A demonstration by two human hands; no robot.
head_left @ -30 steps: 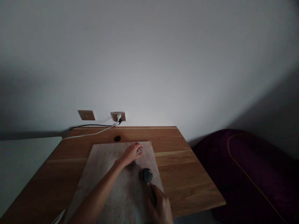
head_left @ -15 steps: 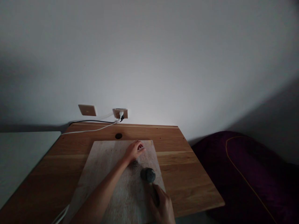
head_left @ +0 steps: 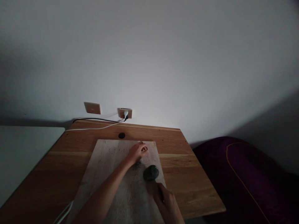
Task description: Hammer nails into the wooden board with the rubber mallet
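Mallet [head_left: 151, 173] in right hand [head_left: 168, 201], slightly nearer left hand [head_left: 138, 151] than before

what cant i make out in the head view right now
Head view:
- whatever the left hand may hold: too small and dark
- grip end of the dark cylindrical-headed mallet: covered by right hand
- near edge of the pale rectangular wooden board: cut off by the bottom frame edge

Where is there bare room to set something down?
The wooden tabletop is bare between the pale board and its own right edge, beyond the right hand. The board is bare between its dark specks and the left forearm. Crowded: the board's right side, where the left hand, small dark pieces and the mallet cluster.
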